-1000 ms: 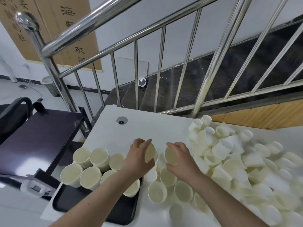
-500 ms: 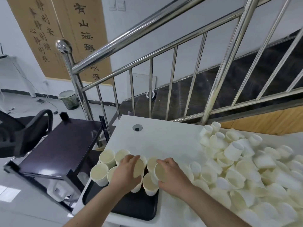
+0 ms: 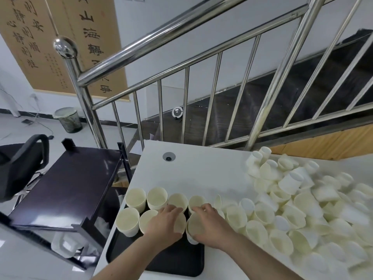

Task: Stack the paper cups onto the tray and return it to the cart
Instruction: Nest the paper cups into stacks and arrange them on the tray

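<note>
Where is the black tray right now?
In the head view the black tray sits low and left of centre on the white table's near-left corner, under both hands, beside the dark cart.

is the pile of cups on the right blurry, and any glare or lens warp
Head view: the loose white paper cups at right are smeared by motion blur; bright glare streaks the steel stair railing; its straight bars splay outward from wide-angle distortion; the upright cups on the black tray look sharper.

The paper cups (image 3: 278, 207) looked matt and cream-white. Left of them, the tray (image 3: 177, 261) was smooth black plastic; behind, the railing (image 3: 181, 27) was polished, mirror-bright metal. The surface (image 3: 201, 170) was smooth white.
</note>
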`<state>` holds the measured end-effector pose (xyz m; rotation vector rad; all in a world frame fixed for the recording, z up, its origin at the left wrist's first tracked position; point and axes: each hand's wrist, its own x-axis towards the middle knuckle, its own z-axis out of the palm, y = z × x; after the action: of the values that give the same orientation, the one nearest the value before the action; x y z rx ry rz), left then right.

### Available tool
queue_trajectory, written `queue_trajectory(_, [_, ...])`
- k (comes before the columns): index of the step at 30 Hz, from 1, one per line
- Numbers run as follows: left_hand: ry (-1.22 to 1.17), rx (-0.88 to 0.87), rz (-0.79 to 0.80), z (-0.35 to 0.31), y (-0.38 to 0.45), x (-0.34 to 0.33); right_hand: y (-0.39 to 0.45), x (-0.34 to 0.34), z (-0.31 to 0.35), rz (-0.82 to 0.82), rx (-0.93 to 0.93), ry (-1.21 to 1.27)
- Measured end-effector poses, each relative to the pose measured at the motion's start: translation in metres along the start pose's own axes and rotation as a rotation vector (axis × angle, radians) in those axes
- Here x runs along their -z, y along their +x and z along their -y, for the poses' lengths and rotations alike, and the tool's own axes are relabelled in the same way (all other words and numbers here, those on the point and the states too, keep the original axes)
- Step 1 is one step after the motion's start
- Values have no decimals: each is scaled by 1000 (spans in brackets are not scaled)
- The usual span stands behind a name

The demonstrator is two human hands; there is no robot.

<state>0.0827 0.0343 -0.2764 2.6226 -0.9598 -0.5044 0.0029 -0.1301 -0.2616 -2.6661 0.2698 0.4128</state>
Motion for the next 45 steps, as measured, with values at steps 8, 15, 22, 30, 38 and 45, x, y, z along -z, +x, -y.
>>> queue_trajectory(8, [79, -44, 51, 8, 9, -5, 5, -10, -2, 10, -38, -86])
queue_trajectory(15, [113, -67, 77, 10, 17, -7, 8, -16, -1, -9, -46, -67])
queue_trajectory(22, [144, -135, 57, 0, 17, -7, 1, -14, -9, -88, -67, -18])
queue_trajectory(30, [92, -161, -3, -46, 32, -4, -27, 26, -60, -171, -107, -29])
queue_trajectory(38, [73, -138, -14, -132, 46, -31, -68, 58, -143, -164, -151, -72])
queue_trajectory(45, [196, -50, 52, -180, 59, -59, -79, 76, -198, -119, -140, -77])
